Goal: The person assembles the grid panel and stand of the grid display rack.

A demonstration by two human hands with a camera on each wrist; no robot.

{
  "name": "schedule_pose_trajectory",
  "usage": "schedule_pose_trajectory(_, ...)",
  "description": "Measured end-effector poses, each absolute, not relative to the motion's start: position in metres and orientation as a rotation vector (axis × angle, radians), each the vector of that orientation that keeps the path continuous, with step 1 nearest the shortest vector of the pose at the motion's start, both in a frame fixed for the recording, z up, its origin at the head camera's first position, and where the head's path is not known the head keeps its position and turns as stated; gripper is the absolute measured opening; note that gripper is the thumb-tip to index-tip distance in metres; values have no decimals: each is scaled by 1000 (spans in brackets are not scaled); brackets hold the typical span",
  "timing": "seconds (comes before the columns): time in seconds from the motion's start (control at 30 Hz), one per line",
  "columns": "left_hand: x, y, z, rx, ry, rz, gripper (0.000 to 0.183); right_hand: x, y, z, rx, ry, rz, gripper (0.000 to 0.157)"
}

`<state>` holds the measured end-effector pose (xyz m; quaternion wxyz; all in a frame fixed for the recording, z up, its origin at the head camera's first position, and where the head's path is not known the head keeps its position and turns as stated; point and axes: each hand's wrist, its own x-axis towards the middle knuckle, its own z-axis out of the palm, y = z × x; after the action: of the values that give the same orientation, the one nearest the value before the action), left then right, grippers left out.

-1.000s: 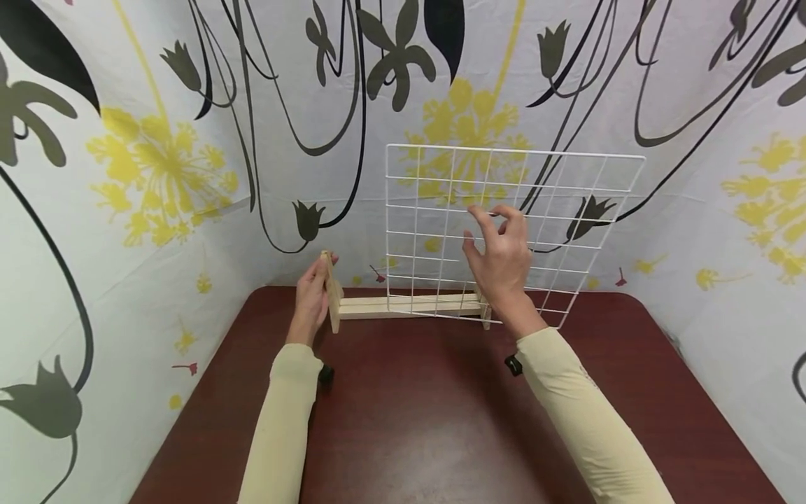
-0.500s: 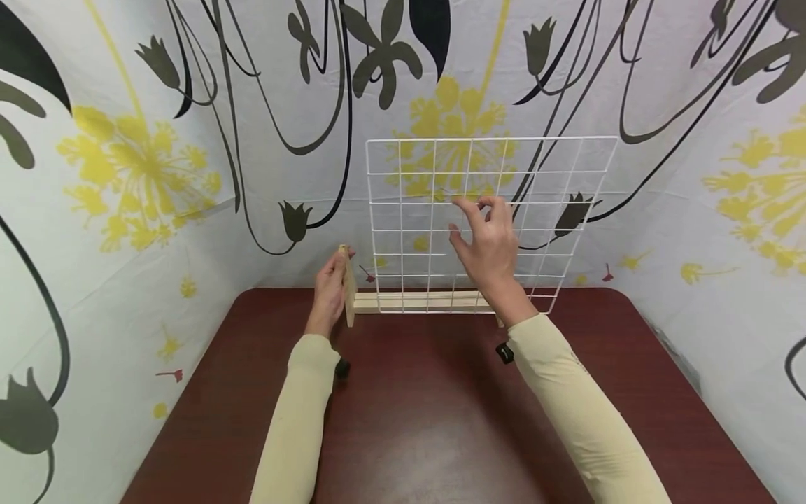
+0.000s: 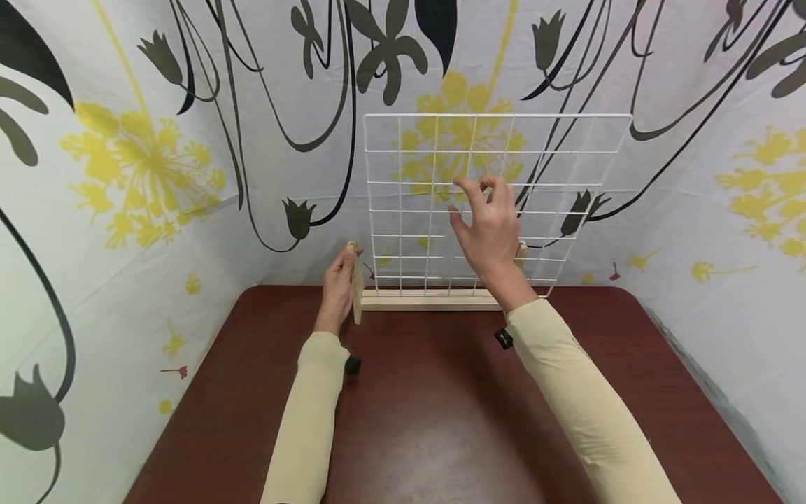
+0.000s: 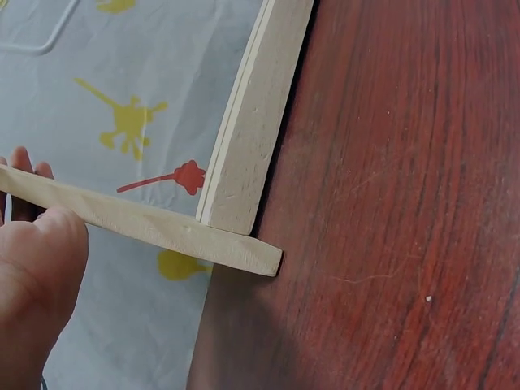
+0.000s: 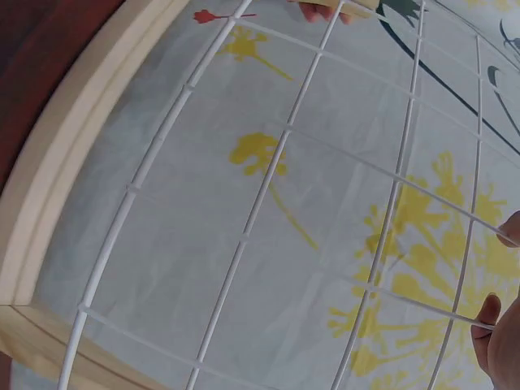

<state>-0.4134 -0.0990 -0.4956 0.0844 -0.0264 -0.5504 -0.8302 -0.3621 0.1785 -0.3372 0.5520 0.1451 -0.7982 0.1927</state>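
At far left, a printed cloth stands beyond the edge of a dark red-brown table. Next, a pale sleeve with a black device at its wrist leads to the left hand. This hand grips the upper part of a wooden upright, thumb on 1 side and fingertips on the other. From the upright's lower part, a wooden crossbar runs rightward along the far part of the table; a groove line shows along it in the right wrist view. Above the crossbar, a white wire grid is held roughly upright before the cloth. Whether its lower edge touches the crossbar cannot be told. The right hand holds the grid by its wires near the middle, fingers bent, thumb apart. Behind this hand, 1 more upright is partly visible at the crossbar's right end. At far right, the second sleeve crosses the table.
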Motion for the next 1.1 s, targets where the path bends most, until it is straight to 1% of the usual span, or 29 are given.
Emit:
schedule_pose_trajectory(0.3, -414, -103, -499, -100, -1632, -2463, 58, -374, 165, -308, 345, -1863, 438, 39)
schedule_pose_trajectory(0.67, -412, -106, -501, -101, -1658, -2450, 58, -387, 146, -267, 332, -1786, 487, 49)
schedule_pose_trajectory(0.93, -411, -103, -499, -72, -1678, -2463, 60, -391, 133, -254, 347, -1758, 504, 44)
schedule_pose_trajectory(1.1, -413, -102, -496, -87, -1707, -2437, 62, -396, 128, -249, 346, -1745, 501, 46)
